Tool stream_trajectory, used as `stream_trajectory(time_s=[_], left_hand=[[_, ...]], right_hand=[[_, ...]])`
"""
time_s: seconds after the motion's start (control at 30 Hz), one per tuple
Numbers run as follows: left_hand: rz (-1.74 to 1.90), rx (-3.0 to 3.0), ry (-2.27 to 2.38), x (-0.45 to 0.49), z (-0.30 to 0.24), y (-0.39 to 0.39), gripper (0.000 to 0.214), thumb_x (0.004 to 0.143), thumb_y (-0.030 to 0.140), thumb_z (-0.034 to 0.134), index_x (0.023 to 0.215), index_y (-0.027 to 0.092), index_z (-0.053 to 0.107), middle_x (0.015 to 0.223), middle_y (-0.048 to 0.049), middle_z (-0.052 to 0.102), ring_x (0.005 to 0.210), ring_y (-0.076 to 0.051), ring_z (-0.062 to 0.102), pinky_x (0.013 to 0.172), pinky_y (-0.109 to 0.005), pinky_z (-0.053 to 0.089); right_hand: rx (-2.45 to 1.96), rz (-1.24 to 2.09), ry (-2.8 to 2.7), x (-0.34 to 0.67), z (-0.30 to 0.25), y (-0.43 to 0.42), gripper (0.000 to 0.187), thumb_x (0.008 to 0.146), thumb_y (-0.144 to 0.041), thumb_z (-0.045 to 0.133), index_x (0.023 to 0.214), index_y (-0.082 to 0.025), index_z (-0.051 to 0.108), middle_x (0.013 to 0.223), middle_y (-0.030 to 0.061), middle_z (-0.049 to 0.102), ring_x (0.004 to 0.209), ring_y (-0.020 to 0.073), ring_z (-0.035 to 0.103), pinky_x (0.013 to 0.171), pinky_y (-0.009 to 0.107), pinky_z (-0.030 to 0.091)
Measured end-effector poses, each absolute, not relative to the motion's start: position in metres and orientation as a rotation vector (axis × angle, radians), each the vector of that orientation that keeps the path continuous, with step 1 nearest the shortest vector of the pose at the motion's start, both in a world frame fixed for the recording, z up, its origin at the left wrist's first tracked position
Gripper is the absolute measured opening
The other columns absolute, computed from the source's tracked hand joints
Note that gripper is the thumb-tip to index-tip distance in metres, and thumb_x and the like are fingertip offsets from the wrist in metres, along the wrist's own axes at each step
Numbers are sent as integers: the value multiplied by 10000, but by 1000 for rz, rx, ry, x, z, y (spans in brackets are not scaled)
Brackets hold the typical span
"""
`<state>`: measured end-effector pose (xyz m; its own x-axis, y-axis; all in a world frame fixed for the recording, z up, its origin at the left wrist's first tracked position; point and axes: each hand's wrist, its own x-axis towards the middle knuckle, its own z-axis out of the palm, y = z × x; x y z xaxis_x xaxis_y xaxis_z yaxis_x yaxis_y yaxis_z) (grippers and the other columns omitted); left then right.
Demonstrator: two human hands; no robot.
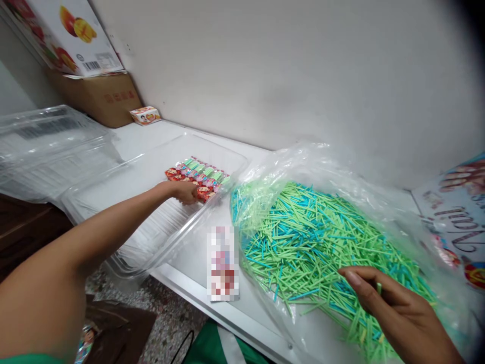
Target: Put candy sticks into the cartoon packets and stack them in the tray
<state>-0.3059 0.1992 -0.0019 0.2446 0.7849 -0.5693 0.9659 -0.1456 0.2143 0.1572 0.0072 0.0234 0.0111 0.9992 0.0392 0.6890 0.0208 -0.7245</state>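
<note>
My left hand point(185, 191) reaches into a clear plastic tray point(144, 172) and is closed on the end packet of a row of red, pink and green candy packets point(199, 177) lying at the tray's far right. My right hand point(382, 301) hovers over a heap of green and blue sticks point(314, 237) in an open clear plastic bag point(341, 167), pinching one green stick between thumb and fingers. A small flat packet point(223, 263), blurred, lies on the white table point(178, 134) between tray and bag.
A stack of clear plastic trays point(45, 146) sits at the left. Cardboard boxes point(98, 96) and a small colourful box point(145, 115) stand at the back left against the white wall. Printed packaging point(454, 212) lies at the right edge. The table's front edge drops to a speckled floor.
</note>
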Motion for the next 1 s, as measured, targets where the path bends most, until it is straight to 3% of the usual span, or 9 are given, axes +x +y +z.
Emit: stream_trajectory(time_s=[0.27, 0.4, 0.5, 0.63, 0.8, 0.93, 1.0], left_hand=[[-395, 1965, 1581, -288, -5, 190, 227, 649, 274, 513, 747, 155, 680, 667, -22, 643, 637, -157, 562, 635, -240, 448], [-578, 1859, 1740, -312, -5, 193, 83, 530, 185, 597, 571, 136, 649, 544, -82, 618, 598, -225, 586, 618, -326, 474], [-628, 1858, 1943, -338, -7, 197, 115, 469, 120, 616, 577, 125, 654, 619, -150, 650, 748, -316, 619, 727, -397, 469], [-552, 1879, 2133, -357, -8, 203, 268, 539, 208, 635, 787, 127, 699, 928, -199, 681, 973, -348, 596, 843, -387, 439], [-441, 1847, 2326, -351, 26, 197, 246, 667, 303, 634, 789, 95, 677, 827, -167, 692, 872, -320, 621, 786, -381, 445], [-31, 2051, 2496, -306, 90, 137, 367, 880, 364, 402, 1029, 96, 603, 931, -81, 663, 835, -183, 572, 781, -311, 414], [723, 2244, 2367, -266, 109, 86, 367, 874, 416, 433, 925, 104, 620, 734, -16, 625, 640, -97, 508, 688, -228, 397]], right_hand=[[-1730, 761, -1722, 163, 20, 5, 297, 730, -479, 629, 891, -237, 690, 827, 26, 704, 707, 194, 646, 498, 186, 505], [-1741, 777, -1710, 166, 16, 6, 308, 717, -468, 643, 918, -242, 698, 823, 27, 702, 701, 198, 646, 513, 199, 517], [-1768, 786, -1708, 170, 11, 6, 317, 709, -477, 647, 914, -241, 699, 796, 26, 691, 687, 195, 639, 522, 205, 518], [-1793, 846, -1660, 169, 8, 6, 360, 741, -504, 617, 971, -233, 674, 802, 32, 666, 648, 167, 599, 541, 219, 512], [-1688, 1073, -1573, 156, 6, 6, 448, 856, -511, 469, 1175, -216, 575, 711, 25, 574, 632, 154, 566, 539, 233, 501], [-1637, 1047, -1771, 147, 2, 6, 436, 899, -477, 412, 1233, -229, 543, 693, 12, 571, 633, 144, 565, 566, 231, 479], [-1666, 965, -1856, 145, 2, 5, 418, 899, -474, 417, 1214, -239, 557, 690, 4, 581, 652, 146, 572, 599, 236, 477]])
